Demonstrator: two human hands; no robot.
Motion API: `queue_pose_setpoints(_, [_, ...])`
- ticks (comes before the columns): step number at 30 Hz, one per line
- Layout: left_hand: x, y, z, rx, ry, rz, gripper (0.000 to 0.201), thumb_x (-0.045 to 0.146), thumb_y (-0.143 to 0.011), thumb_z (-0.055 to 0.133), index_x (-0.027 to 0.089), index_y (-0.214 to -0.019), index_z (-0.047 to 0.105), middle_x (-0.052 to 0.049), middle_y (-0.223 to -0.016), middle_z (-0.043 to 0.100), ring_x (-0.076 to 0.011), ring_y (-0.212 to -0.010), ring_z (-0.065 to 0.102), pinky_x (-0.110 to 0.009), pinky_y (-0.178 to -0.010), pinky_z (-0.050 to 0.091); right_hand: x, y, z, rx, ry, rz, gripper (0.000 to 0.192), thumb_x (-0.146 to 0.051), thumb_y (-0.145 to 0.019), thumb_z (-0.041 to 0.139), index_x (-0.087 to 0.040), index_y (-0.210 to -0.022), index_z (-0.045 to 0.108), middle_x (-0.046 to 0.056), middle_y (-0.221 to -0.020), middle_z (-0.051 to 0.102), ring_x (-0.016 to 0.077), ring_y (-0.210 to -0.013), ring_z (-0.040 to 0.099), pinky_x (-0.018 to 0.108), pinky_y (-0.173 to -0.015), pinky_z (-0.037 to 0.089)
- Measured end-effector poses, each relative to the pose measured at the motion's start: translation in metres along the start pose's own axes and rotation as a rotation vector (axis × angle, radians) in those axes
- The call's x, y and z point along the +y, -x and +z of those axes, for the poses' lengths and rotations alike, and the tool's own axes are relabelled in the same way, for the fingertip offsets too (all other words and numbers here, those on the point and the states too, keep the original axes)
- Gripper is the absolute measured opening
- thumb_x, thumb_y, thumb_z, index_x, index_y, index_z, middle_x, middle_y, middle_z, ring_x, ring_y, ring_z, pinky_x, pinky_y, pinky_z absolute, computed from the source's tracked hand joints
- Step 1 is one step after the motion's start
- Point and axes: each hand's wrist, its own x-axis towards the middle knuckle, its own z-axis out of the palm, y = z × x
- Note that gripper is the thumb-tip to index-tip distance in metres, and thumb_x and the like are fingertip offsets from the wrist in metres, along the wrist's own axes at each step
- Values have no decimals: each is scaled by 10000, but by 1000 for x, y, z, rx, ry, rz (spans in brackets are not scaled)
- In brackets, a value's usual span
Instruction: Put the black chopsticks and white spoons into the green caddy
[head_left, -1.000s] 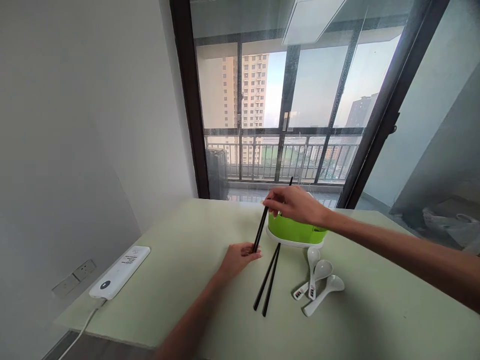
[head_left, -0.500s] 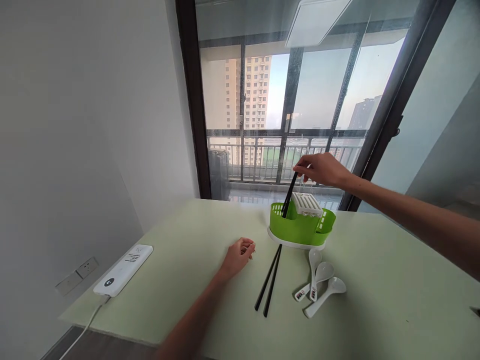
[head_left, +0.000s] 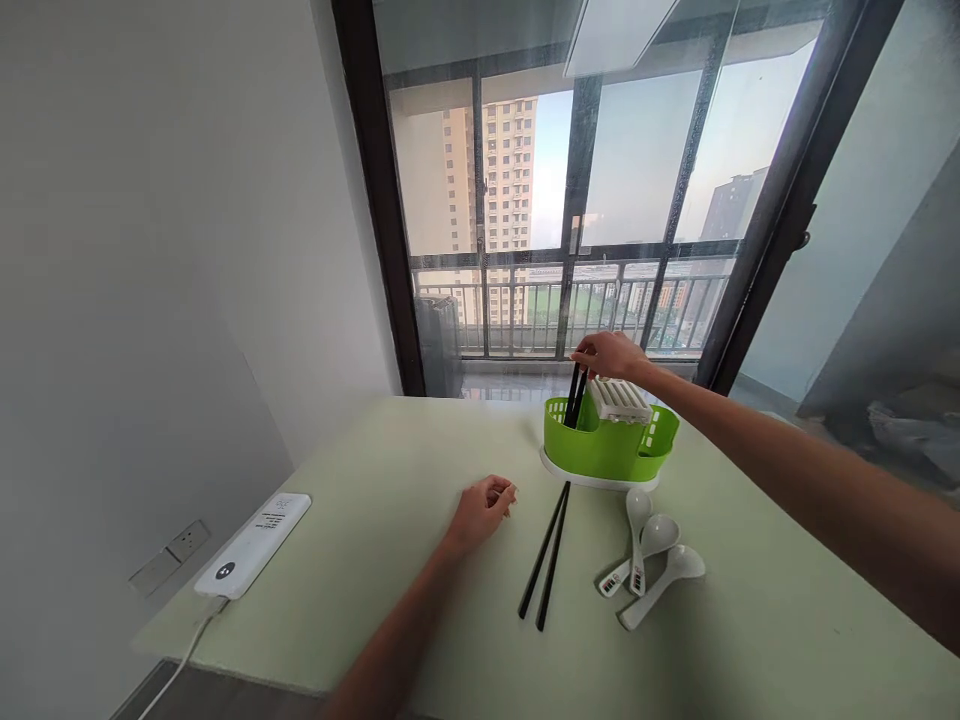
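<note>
The right hand [head_left: 609, 355] pinches the top ends of a pair of black chopsticks [head_left: 575, 397], which stand nearly upright with their lower ends inside the left compartment of the green caddy [head_left: 609, 448]. That caddy sits on a white base at the far side of the pale green table [head_left: 375, 560], with a white slotted insert [head_left: 619, 399] in its middle. The left hand [head_left: 482, 508] rests on the table with fingers loosely curled, holding nothing. Just to its right lies a second pair of black chopsticks [head_left: 549, 552], flat, side by side, pointing toward the caddy. Further right lie three white spoons [head_left: 651, 562], overlapping, with small coloured stickers on the handles whose print is too small to read. At the table's left edge lies a white power strip [head_left: 253, 544] with dark lettering, also unreadable.
</note>
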Motion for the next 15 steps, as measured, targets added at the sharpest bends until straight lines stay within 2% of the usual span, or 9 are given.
queue_pose_setpoints(4, [1,0,0,0,6,-3,399,561,-879,565,175,-890,662,-60,-832,729,-150,-642,644,-274,-635,511,-9,5,-6,180,92,39,400,-405,-983,516,-145,-1276,599,120,-983,774,257,-899,701,333,-724,509])
queue_pose_setpoints(7, [-1,-1,2,3,5,2,395,560,-875,569,177,-878,663,-60,-823,730,-153,-646,644,-277,-642,517,-26,20,-14,262,206,-114,350,-383,-1000,461,-176,-1243,604,112,-1011,766,252,-868,680,329,-704,475])
queue_pose_setpoints(9, [-2,-1,2,3,2,3,390,558,-874,569,180,-869,665,-58,-816,730,-155,-653,647,-277,-648,520,-39,35,-18,191,270,-297,309,-359,-1005,429,-199,-1180,628,84,-970,766,218,-786,664,307,-671,441])
queue_pose_setpoints(12, [-4,-1,2,1,1,6,377,543,-879,565,181,-869,670,-55,-809,730,-155,-656,648,-276,-653,521,-54,60,-14,-40,364,-617,256,-323,-979,459,-227,-1071,679,52,-919,757,177,-703,637,276,-642,388])
queue_pose_setpoints(15, [-5,-2,3,3,3,11,360,528,-876,572,183,-872,672,-50,-804,730,-153,-649,648,-276,-652,522,-61,86,3,-204,457,-776,239,-271,-942,499,-227,-1025,719,69,-912,756,186,-723,658,277,-634,357])
